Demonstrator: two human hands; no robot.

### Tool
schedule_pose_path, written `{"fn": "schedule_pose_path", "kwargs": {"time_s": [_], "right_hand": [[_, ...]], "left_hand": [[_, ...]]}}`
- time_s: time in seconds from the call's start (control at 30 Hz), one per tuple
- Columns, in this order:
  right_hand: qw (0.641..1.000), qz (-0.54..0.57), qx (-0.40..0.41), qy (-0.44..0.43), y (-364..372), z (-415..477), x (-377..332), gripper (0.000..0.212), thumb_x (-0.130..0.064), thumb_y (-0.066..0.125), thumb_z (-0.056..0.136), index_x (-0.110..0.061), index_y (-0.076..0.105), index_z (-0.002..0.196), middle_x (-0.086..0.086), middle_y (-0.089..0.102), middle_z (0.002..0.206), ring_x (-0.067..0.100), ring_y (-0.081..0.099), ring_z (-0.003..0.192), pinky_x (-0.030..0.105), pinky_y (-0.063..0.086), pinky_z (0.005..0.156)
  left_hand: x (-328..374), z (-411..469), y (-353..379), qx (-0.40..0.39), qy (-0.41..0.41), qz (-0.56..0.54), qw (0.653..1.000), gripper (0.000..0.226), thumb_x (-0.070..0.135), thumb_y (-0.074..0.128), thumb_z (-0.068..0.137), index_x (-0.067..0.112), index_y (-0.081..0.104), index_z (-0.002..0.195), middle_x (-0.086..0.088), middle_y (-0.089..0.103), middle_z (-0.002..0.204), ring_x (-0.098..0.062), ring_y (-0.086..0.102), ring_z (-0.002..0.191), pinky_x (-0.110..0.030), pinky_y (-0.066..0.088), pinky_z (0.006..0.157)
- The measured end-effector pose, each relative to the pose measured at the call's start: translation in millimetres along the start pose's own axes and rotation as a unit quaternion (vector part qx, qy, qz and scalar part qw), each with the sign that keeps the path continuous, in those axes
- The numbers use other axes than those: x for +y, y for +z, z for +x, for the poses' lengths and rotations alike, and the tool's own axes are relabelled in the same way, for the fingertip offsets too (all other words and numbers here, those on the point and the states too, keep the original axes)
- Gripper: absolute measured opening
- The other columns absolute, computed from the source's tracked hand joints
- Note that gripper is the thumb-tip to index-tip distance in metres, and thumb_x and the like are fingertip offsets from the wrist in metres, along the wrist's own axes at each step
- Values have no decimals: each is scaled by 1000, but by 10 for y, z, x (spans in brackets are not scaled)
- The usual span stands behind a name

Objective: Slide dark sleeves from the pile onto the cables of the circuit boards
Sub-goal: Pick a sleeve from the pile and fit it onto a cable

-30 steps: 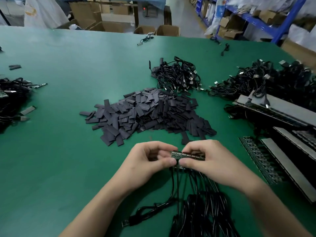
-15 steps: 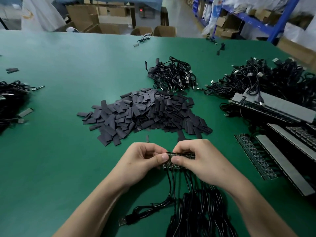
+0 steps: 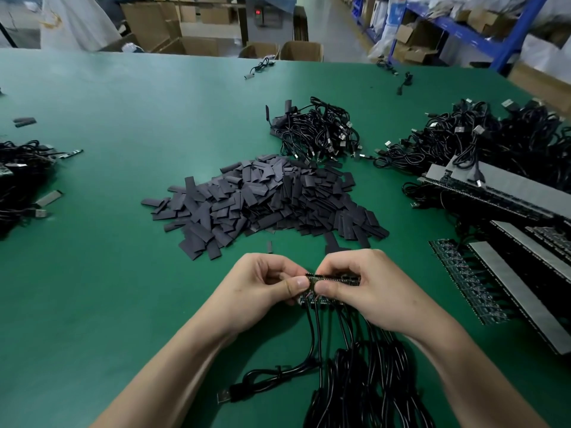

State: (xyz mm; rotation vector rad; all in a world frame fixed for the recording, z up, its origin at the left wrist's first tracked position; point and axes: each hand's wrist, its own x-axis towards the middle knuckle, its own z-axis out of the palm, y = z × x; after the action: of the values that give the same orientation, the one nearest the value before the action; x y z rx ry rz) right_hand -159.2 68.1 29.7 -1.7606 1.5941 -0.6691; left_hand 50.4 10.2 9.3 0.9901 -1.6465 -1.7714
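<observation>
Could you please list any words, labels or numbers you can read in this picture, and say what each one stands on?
No text is readable.
Red lit characters on the grey box: too blurred.
Print on the blue-and-white bag: too blurred.
Circuit boards: markings too small.

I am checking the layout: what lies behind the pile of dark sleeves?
A tangled bundle of black cables lies behind the pile of sleeves, on the green table. Whether cables run under the sleeves is hidden.
</observation>
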Motion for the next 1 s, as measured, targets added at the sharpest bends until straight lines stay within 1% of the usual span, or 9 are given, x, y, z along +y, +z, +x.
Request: {"fn": "schedule_pose_path", "kwargs": {"time_s": [0.3,0.47,0.53,0.6,0.67,0.77,0.87,0.93,1.0], "right_hand": [[1000,16,-7,-15,-17,-19,34,13,-30,78,92,-36,73,81,-17,69,77,-1,62,74,15,37,64],[997,73,-21,-23,-44,-32,1,12,-28,78,92,-35,75,84,-13,72,80,1,65,77,22,46,72],[998,59,-17,-4,-67,-23,10,10,-31,77,93,-36,74,84,-14,72,79,-1,64,76,26,46,73],[1000,18,-15,19,-79,-13,46,10,-35,76,91,-38,74,82,-18,72,79,-4,64,75,25,43,71],[999,-26,4,37,-49,-19,67,4,-40,77,88,-42,74,86,-23,71,84,-8,63,82,21,42,73],[996,-80,43,-1,46,-54,51,20,-42,76,88,-44,72,107,-30,65,102,-12,55,109,21,42,93],[997,-29,40,-57,91,-62,6,15,-35,74,92,-41,74,105,-30,66,110,-5,56,118,16,41,99],[998,7,40,-55,121,-68,-9,9,-38,73,91,-40,75,100,-27,67,108,-3,61,114,16,44,97],[997,38,58,-43,169,-83,-35,9,-45,72,88,-39,75,94,-22,69,102,-1,64,106,21,46,90]], "left_hand": [[11,-20,10,-17,-3,-2,1000,9,25,77,82,16,79,82,-11,74,76,-16,65,68,-19,53,68],[8,-22,-2,-26,8,-39,999,10,24,76,82,16,81,87,-9,73,76,-14,64,66,-18,53,69],[1,-14,-7,-16,10,-38,999,13,27,77,81,17,82,89,-11,75,78,-15,66,69,-20,54,71],[-1,-3,-18,6,8,-38,999,19,30,79,79,16,82,91,-14,77,84,-16,68,73,-22,56,73],[-4,-1,-27,25,11,-34,999,23,33,80,78,15,81,92,-11,78,86,-14,68,75,-21,55,73],[13,-7,-8,45,45,-19,998,17,34,80,78,21,82,87,3,76,81,-5,65,72,-15,49,69],[24,3,12,83,79,-19,993,13,32,80,76,24,82,86,-1,79,88,-8,69,81,-18,53,77],[23,6,22,92,95,-20,991,10,28,80,77,23,82,85,-4,79,90,-12,71,84,-22,55,81],[22,4,38,80,107,-15,991,4,25,81,81,24,81,85,-4,79,88,-13,71,82,-23,56,80]]}}
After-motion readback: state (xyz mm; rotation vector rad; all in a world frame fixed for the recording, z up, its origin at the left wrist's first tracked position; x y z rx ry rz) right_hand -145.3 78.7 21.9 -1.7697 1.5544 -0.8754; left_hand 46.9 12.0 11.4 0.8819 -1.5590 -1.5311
